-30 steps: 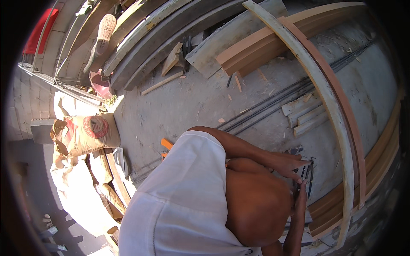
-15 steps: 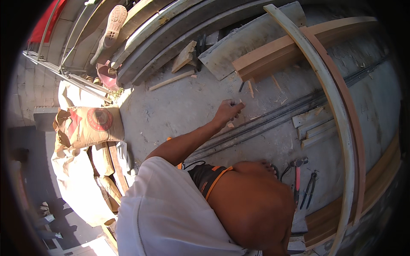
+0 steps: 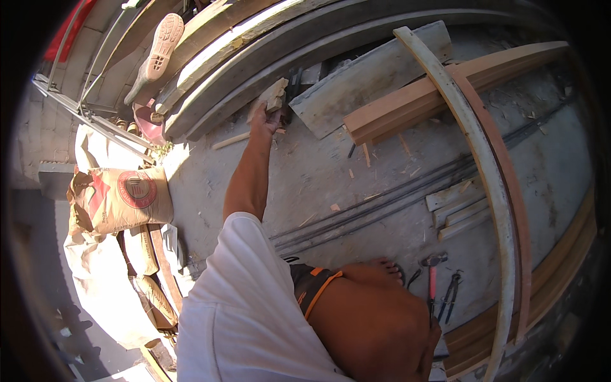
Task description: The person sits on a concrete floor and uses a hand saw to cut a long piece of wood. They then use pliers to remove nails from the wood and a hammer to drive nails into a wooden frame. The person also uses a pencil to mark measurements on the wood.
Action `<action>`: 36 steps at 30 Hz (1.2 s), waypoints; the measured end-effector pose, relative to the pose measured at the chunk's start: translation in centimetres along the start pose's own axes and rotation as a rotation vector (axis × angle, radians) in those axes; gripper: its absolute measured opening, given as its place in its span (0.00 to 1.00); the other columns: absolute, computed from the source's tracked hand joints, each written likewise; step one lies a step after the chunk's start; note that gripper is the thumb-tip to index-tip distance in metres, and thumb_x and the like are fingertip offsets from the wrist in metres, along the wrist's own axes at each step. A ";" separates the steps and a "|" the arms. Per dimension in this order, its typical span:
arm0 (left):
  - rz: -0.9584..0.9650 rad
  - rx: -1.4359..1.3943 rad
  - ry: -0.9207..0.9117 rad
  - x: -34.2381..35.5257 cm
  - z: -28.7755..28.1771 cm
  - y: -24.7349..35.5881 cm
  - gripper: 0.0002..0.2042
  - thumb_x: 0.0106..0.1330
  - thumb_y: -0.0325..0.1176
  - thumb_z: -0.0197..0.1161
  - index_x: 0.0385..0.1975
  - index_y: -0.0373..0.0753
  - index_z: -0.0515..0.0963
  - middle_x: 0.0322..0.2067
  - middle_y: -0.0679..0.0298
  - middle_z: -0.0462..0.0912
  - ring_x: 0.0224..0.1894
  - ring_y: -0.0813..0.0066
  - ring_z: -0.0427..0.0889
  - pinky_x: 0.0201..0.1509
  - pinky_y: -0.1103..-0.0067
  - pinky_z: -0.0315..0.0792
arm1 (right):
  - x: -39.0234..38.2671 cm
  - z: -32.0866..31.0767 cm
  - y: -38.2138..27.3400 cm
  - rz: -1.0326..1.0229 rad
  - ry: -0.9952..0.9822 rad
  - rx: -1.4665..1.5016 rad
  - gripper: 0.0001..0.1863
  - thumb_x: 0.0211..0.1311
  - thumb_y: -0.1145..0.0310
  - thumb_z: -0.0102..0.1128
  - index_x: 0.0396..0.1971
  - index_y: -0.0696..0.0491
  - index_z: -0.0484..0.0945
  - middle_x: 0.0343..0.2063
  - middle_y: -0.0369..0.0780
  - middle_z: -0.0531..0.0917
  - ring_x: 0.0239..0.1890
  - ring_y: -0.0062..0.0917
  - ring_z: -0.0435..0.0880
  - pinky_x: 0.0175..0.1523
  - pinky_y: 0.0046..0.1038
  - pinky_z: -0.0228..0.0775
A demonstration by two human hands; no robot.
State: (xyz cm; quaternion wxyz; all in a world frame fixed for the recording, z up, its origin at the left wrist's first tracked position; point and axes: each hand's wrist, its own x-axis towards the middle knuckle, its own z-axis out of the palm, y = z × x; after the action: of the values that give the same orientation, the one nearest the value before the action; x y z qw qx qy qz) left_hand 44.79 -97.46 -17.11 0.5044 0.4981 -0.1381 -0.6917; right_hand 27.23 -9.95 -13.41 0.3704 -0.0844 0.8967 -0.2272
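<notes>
My left arm stretches far forward over the concrete floor. At its end my left hand [image 3: 265, 119] is closed on the near end of a short, rough wooden block [image 3: 275, 95], thumb and fingers on either side of it. A thin wooden strip [image 3: 231, 141] lies just left of my wrist. Beside the block on the right are some dark upright pieces [image 3: 293, 86] and a grey, stained board [image 3: 369, 79]. My right hand does not show; my bent bare knee [image 3: 388, 318] fills the lower middle.
Planed reddish beams [image 3: 407, 105] lie at the right, crossed by a long pale timber [image 3: 490, 153]. Steel bars [image 3: 375, 194] run across the floor. A hammer [image 3: 433, 280] and pincers [image 3: 452, 296] lie by my foot. Paper sacks [image 3: 137, 194] are stacked at left.
My left hand has swung forward and left, from above the wood chips by the beam end to the short wooden block, and closed on it. The view has shifted slightly.
</notes>
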 end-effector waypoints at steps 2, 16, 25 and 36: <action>-0.071 0.036 0.002 -1.0 -0.5 -1.2 0.19 0.78 0.35 0.65 0.62 0.34 0.75 0.56 0.49 0.84 0.61 0.48 0.84 0.66 0.50 0.82 | -0.7 0.1 1.6 0.047 0.017 -0.023 0.26 0.62 0.61 0.75 0.53 0.64 0.83 0.34 0.53 0.89 0.35 0.40 0.88 0.45 0.39 0.78; -0.385 0.490 -0.492 -21.7 -12.9 0.7 0.34 0.72 0.29 0.70 0.75 0.41 0.62 0.65 0.54 0.80 0.64 0.59 0.84 0.70 0.60 0.79 | -2.6 -1.7 4.6 -0.060 -0.010 -0.091 0.16 0.68 0.61 0.71 0.43 0.60 0.86 0.25 0.49 0.86 0.27 0.37 0.85 0.37 0.40 0.74; -0.575 0.409 -0.709 -30.0 -4.6 -2.4 0.35 0.73 0.45 0.66 0.74 0.31 0.64 0.51 0.51 0.84 0.41 0.68 0.88 0.43 0.71 0.86 | -3.1 -10.5 -5.0 -0.134 -0.011 -0.252 0.18 0.68 0.57 0.73 0.41 0.60 0.85 0.15 0.44 0.75 0.18 0.30 0.74 0.28 0.39 0.64; -1.031 -0.030 -1.108 -34.5 -3.3 -9.0 0.38 0.80 0.58 0.51 0.75 0.28 0.62 0.31 0.61 0.72 0.24 0.74 0.73 0.27 0.78 0.72 | -3.9 -5.6 -1.7 -0.187 0.065 -0.094 0.16 0.67 0.61 0.72 0.36 0.61 0.82 0.13 0.43 0.70 0.17 0.26 0.65 0.26 0.36 0.60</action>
State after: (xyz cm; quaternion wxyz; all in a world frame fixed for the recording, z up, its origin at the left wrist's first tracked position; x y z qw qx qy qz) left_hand 42.33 -63.52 -5.97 -0.0196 0.0722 -0.1116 -0.9909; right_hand 26.05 -8.23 -6.71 0.3142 -0.1774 0.9060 -0.2211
